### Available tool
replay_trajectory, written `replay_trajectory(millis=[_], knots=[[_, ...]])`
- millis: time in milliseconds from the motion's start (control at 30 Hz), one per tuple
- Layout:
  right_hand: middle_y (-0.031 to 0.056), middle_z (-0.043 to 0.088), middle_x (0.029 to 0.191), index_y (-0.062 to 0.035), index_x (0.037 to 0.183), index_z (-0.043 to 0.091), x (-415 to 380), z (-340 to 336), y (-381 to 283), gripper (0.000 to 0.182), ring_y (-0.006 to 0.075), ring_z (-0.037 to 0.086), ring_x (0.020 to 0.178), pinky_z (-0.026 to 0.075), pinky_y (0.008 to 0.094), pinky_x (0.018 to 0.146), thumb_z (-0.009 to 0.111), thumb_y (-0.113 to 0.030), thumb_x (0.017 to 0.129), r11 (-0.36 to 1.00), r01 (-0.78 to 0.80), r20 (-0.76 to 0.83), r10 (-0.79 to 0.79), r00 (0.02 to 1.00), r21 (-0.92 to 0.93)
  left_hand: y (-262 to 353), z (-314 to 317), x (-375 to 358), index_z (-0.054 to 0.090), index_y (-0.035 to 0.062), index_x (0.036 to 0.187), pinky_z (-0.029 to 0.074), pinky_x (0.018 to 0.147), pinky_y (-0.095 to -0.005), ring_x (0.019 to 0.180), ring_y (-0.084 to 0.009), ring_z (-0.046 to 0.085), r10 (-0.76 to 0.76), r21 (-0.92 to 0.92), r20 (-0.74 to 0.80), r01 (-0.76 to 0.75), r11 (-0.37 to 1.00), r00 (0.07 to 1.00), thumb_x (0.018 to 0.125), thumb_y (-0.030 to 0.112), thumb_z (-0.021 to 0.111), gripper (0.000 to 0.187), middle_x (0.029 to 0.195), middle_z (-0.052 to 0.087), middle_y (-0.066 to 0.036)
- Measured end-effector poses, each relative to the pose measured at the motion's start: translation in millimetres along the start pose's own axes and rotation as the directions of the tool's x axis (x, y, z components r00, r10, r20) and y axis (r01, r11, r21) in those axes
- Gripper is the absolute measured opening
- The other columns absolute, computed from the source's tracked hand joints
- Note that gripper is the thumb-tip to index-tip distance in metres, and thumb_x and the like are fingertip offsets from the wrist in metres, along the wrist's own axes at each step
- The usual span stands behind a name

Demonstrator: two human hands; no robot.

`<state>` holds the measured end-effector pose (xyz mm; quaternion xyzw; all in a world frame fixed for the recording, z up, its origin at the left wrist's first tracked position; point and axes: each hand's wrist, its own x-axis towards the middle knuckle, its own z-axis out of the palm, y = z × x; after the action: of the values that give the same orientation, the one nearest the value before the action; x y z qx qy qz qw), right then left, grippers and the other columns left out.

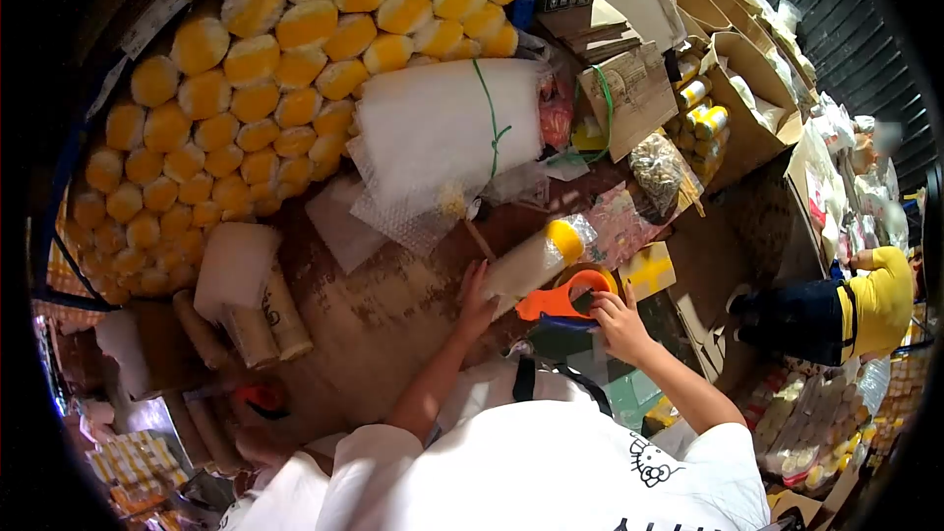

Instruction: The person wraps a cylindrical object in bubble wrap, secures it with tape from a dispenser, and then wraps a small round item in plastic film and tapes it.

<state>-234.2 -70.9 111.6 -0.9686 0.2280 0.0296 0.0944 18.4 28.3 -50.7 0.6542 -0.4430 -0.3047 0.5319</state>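
Observation:
A cylinder in bubble wrap with a yellow end [536, 261] lies at a slant on the worktable. My left hand [478, 301] is at its near left end, fingers pressed along it. Just in front of the cylinder is an orange tape dispenser [551, 304] with a blue lower edge. My right hand [621, 327] has its fingers closed on the dispenser's right side, by the round hub. Beyond the cylinder, a stack of bubble wrap sheets [442, 123] is tied with green string.
Yellow-ended wrapped cylinders [251, 98] are piled high at the back left. Cardboard tubes [283, 315] stand on the left, near a red tape dispenser [264, 397]. Open cartons [752, 88] line the right. A person in a yellow shirt [878, 300] bends at far right.

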Motion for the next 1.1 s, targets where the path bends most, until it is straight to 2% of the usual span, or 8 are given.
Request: replay_trajectory(millis=[167, 233, 267, 367, 433, 933, 1033, 1100], knots=[[0.0128, 0.053, 0.093, 0.0006, 0.097, 0.050, 11.4, -4.5, -19.4, 0.030, 0.0240, 0.049, 0.101, 0.021, 0.0507, 0.098, 0.063, -0.012, 0.072, 0.930, -0.179, -0.010, 0.192, 0.981, 0.322, -27.5, 5.2, -8.9, 0.033, 0.0144, 0.130, 0.021, 0.102, -0.0396, 0.124, -0.0329, 0.022, -0.255, -0.085, 0.034, 0.257, 0.963, 0.966, 0.066, 0.008, 0.066, 0.072, 0.133, 0.023, -0.019], [0.0083, 0.057, 0.094, 0.0040, 0.105, 0.049, 26.7, -6.7, -21.9, 0.030, 0.0164, 0.051, 0.092, 0.034, 0.0331, 0.089, 0.056, -0.011, 0.080, 0.319, -0.470, 0.331, 0.403, 0.853, 0.823, -26.2, 8.3, -8.6, 0.034, 0.0163, 0.130, 0.023, 0.101, -0.0409, 0.123, -0.0349, 0.024, -0.128, -0.068, -0.017, 0.126, 0.990, 0.992, 0.065, 0.009, 0.067, 0.073, 0.131, 0.025, -0.020], [0.0043, 0.057, 0.088, 0.0050, 0.103, 0.051, 28.8, 14.2, -16.9, 0.027, 0.0096, 0.049, 0.084, 0.037, 0.0213, 0.077, 0.054, -0.014, 0.084, 0.227, -0.374, 0.267, 0.394, 0.879, 0.899, -23.8, 8.4, -5.0, 0.034, 0.0163, 0.130, 0.023, 0.101, -0.0409, 0.123, -0.0349, 0.024, -0.124, -0.076, -0.041, 0.121, 0.990, 0.991, 0.065, 0.009, 0.067, 0.073, 0.131, 0.025, -0.020], [0.0017, 0.056, 0.090, 0.0040, 0.104, 0.052, 52.5, 22.7, -34.6, 0.026, 0.0091, 0.049, 0.084, 0.037, 0.0229, 0.079, 0.054, -0.014, 0.084, 0.040, -0.309, 0.257, 0.460, 0.850, 0.950, -11.0, -1.6, -2.8, 0.035, 0.0145, 0.129, 0.026, 0.099, -0.0406, 0.120, -0.0346, 0.028, -0.236, 0.163, 0.025, 0.228, 0.960, 0.972, 0.065, 0.010, 0.068, 0.072, 0.129, 0.027, -0.020], [0.0004, 0.056, 0.090, 0.0026, 0.104, 0.053, 65.5, 21.2, -47.5, 0.028, 0.0081, 0.048, 0.083, 0.037, 0.0220, 0.078, 0.056, -0.016, 0.084, -0.102, -0.167, 0.194, 0.378, 0.905, 0.981, -3.6, -0.6, -7.6, 0.035, 0.0133, 0.128, 0.028, 0.098, -0.0401, 0.119, -0.0341, 0.031, -0.199, -0.114, -0.001, 0.197, 0.974, 0.980, 0.064, 0.010, 0.069, 0.073, 0.127, 0.030, -0.019], [0.0026, 0.055, 0.095, -0.0007, 0.110, 0.050, 26.3, 100.5, -40.5, 0.033, 0.0103, 0.048, 0.084, 0.038, 0.0260, 0.077, 0.057, -0.018, 0.083, -0.364, -0.442, 0.548, 0.273, 0.791, 0.820, 14.1, -11.8, -12.0, 0.022, 0.0198, 0.136, 0.017, 0.102, -0.0443, 0.125, -0.0307, 0.020, -0.167, 0.150, 0.125, 0.148, 0.978, 0.978, 0.062, 0.013, 0.075, 0.090, 0.135, 0.027, -0.012], [0.0025, 0.057, 0.094, -0.0009, 0.108, 0.051, 31.5, 102.7, -41.2, 0.033, 0.0101, 0.049, 0.082, 0.039, 0.0250, 0.075, 0.058, -0.021, 0.083, -0.309, -0.405, 0.498, 0.345, 0.796, 0.861, 16.2, -16.9, -7.0, 0.022, 0.0204, 0.136, 0.015, 0.103, -0.0455, 0.125, -0.0335, 0.019, -0.192, 0.262, 0.208, 0.134, 0.956, 0.959, 0.061, 0.017, 0.075, 0.092, 0.136, 0.025, -0.012], [0.0029, 0.058, 0.089, -0.0001, 0.103, 0.053, 33.2, 94.3, -51.8, 0.033, 0.0102, 0.050, 0.078, 0.041, 0.0243, 0.071, 0.059, -0.025, 0.082, 0.031, -0.433, 0.383, 0.415, 0.825, 0.901, 14.4, -15.2, -4.4, 0.023, 0.0254, 0.135, 0.018, 0.099, -0.0508, 0.125, -0.0346, 0.019, -0.193, 0.327, 0.205, 0.119, 0.938, 0.960, 0.060, 0.024, 0.075, 0.091, 0.136, 0.022, -0.015]])
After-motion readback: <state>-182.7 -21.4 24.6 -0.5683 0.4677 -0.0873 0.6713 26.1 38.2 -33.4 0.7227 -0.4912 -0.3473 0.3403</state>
